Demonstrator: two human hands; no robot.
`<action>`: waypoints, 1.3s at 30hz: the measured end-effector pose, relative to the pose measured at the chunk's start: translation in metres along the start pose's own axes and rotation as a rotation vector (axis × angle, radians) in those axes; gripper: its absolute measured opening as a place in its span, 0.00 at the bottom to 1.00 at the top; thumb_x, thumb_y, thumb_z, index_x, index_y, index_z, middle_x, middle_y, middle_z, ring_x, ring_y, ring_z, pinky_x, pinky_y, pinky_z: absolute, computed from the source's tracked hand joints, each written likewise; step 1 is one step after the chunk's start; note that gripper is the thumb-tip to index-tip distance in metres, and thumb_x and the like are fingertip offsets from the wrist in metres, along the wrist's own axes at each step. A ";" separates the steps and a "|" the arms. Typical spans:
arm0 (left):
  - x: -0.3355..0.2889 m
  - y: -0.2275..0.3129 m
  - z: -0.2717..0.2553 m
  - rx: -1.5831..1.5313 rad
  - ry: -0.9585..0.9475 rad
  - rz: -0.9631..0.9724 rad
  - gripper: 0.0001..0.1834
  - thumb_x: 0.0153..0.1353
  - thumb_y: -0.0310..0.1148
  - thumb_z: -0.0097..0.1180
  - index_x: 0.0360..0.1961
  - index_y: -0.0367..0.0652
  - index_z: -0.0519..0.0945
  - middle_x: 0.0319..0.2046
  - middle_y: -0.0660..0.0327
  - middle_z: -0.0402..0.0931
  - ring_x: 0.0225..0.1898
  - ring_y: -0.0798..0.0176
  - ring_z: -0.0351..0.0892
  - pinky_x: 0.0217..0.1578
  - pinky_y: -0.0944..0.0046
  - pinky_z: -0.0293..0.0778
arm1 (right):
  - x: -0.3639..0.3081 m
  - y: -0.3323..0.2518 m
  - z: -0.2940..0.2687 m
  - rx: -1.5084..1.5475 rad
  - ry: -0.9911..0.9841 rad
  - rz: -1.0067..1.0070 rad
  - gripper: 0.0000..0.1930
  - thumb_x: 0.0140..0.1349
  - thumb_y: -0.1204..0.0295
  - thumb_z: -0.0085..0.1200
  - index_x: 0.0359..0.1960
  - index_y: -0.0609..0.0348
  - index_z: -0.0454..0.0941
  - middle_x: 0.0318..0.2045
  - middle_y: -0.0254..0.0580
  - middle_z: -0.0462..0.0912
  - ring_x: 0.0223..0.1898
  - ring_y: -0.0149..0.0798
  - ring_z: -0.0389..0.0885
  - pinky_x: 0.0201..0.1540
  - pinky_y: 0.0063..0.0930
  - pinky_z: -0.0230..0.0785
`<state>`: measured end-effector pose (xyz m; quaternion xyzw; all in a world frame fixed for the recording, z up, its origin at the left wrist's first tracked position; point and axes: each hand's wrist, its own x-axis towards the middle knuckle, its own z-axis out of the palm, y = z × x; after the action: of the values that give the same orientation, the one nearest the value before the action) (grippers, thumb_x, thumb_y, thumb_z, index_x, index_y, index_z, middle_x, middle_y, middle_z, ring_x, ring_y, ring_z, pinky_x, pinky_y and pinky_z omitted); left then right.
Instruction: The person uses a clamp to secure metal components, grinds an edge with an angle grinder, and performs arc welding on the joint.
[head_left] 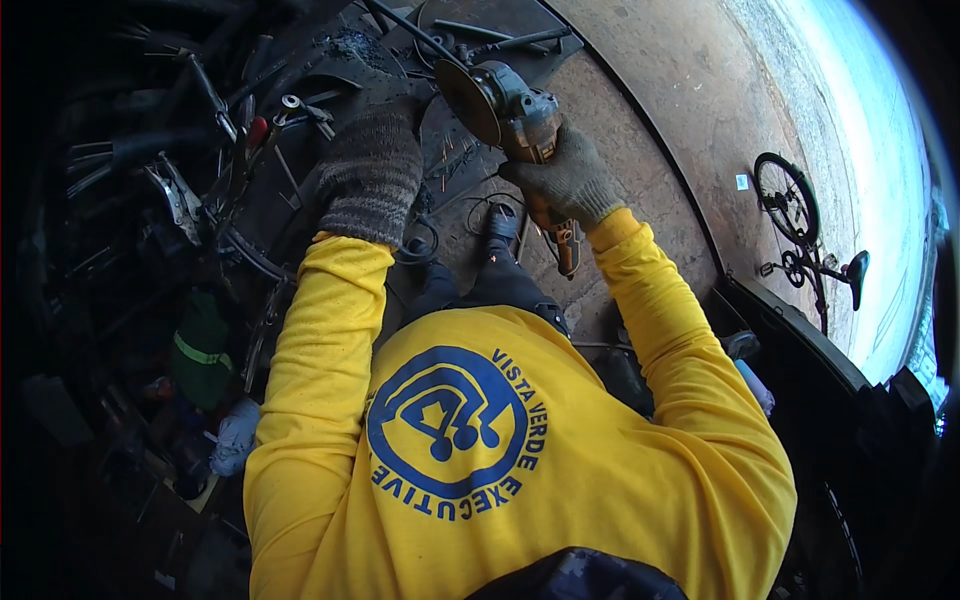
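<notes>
An angle grinder [535, 125] with a yellow and dark body is in my right hand [572, 178], whose gloved fingers wrap round it. Its cutting disc [467, 103] faces left, toward my other glove. A few orange sparks show below the disc. My left hand [372, 160], in a dark striped knit glove, is curled just left of the disc, over the dark metal clutter. What lies under its fingers is hidden.
Locking pliers [175, 200], a red-handled tool [257, 133] and several metal pieces crowd the left. Metal bars [505, 42] lie beyond the grinder. A cable [470, 212] runs near my shoe [502, 222]. A bicycle [795, 215] stands at the right, past a dark floor edge.
</notes>
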<state>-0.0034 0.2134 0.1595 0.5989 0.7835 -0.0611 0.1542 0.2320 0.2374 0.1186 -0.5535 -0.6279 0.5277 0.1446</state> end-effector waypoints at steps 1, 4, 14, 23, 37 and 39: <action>0.000 0.001 0.000 0.010 0.000 -0.008 0.20 0.70 0.47 0.45 0.55 0.49 0.78 0.53 0.49 0.77 0.54 0.44 0.77 0.52 0.48 0.75 | -0.001 -0.001 0.000 -0.009 -0.001 0.000 0.37 0.42 0.55 0.73 0.54 0.62 0.76 0.45 0.51 0.84 0.47 0.49 0.83 0.55 0.38 0.72; -0.003 0.004 -0.005 -0.011 0.002 -0.016 0.20 0.70 0.46 0.45 0.55 0.50 0.78 0.53 0.49 0.77 0.54 0.44 0.77 0.53 0.49 0.75 | -0.002 -0.005 -0.002 -0.028 -0.004 0.004 0.37 0.43 0.56 0.73 0.54 0.62 0.76 0.45 0.52 0.84 0.47 0.49 0.83 0.55 0.38 0.72; -0.006 0.008 -0.013 -0.023 -0.017 0.005 0.19 0.69 0.44 0.46 0.56 0.49 0.77 0.54 0.50 0.77 0.55 0.44 0.77 0.54 0.49 0.74 | 0.004 -0.002 0.001 -0.032 -0.001 0.007 0.36 0.44 0.58 0.73 0.55 0.61 0.75 0.46 0.51 0.84 0.47 0.48 0.83 0.55 0.38 0.72; -0.005 -0.001 -0.004 0.012 -0.021 -0.004 0.20 0.70 0.44 0.44 0.58 0.51 0.76 0.57 0.50 0.75 0.57 0.46 0.76 0.55 0.50 0.74 | 0.003 -0.007 0.001 0.005 -0.027 -0.032 0.36 0.44 0.59 0.74 0.55 0.62 0.75 0.45 0.50 0.84 0.47 0.47 0.83 0.55 0.37 0.73; 0.002 0.004 -0.002 0.042 -0.089 -0.025 0.21 0.72 0.47 0.40 0.60 0.57 0.75 0.58 0.52 0.75 0.56 0.45 0.77 0.54 0.47 0.74 | -0.002 -0.002 -0.006 -0.040 -0.001 0.016 0.37 0.41 0.56 0.73 0.54 0.60 0.75 0.45 0.51 0.82 0.46 0.49 0.82 0.53 0.39 0.75; -0.003 0.001 -0.003 0.018 -0.026 -0.006 0.21 0.71 0.47 0.41 0.59 0.56 0.75 0.57 0.51 0.75 0.56 0.45 0.77 0.54 0.47 0.74 | -0.002 -0.002 -0.002 -0.054 -0.008 0.005 0.37 0.41 0.56 0.73 0.54 0.59 0.75 0.45 0.51 0.82 0.46 0.49 0.82 0.53 0.38 0.75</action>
<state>-0.0026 0.2121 0.1632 0.5971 0.7826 -0.0765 0.1586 0.2333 0.2376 0.1217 -0.5566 -0.6412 0.5131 0.1256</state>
